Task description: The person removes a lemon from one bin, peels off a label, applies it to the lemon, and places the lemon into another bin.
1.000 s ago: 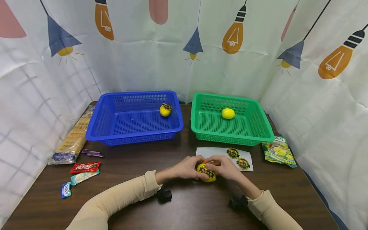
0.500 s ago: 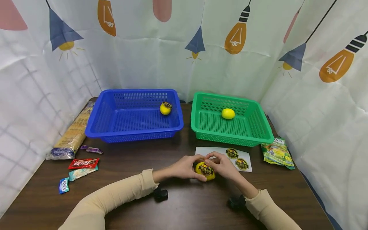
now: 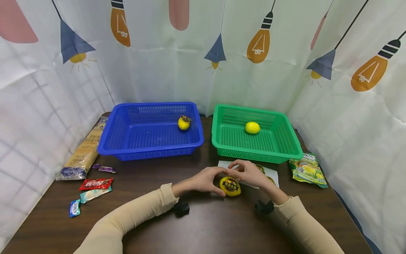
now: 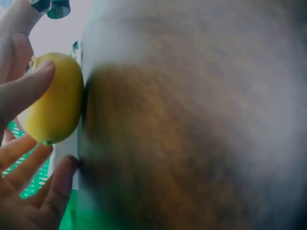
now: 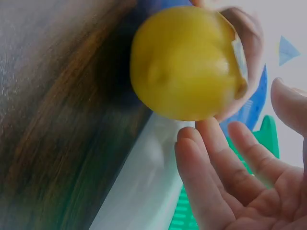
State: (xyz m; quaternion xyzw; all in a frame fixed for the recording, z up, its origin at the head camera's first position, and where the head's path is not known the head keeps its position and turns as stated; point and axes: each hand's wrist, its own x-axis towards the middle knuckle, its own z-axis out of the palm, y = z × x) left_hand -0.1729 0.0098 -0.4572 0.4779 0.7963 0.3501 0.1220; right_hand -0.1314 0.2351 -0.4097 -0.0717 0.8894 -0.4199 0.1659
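A yellow lemon (image 3: 230, 186) with a dark oval sticker rests on the table between both hands. My left hand (image 3: 203, 180) curves loosely around its left side, thumb at the near side and fingers at the far side. Part of the thumb (image 4: 33, 88) overlaps the lemon in the left wrist view. My right hand (image 3: 250, 173) is beyond and to the right of the lemon, above a white sticker sheet (image 3: 223, 164). In the right wrist view its fingers (image 5: 201, 177) extend near the lemon, thumb apart, with nothing between them. The hand hides part of the sheet's stickers.
Behind are a blue basket (image 3: 149, 152) holding a stickered lemon (image 3: 184, 122) and a green basket (image 3: 260, 155) holding a plain lemon (image 3: 252, 127). Candy wrappers (image 3: 96, 183) and a long package (image 3: 84, 151) lie left; a green bag (image 3: 307, 170) lies right.
The right hand has lifted its fingers off the lemon's sticker and shifted right, over the sheet. The left hand's grasp looks looser, and more of the lemon shows.
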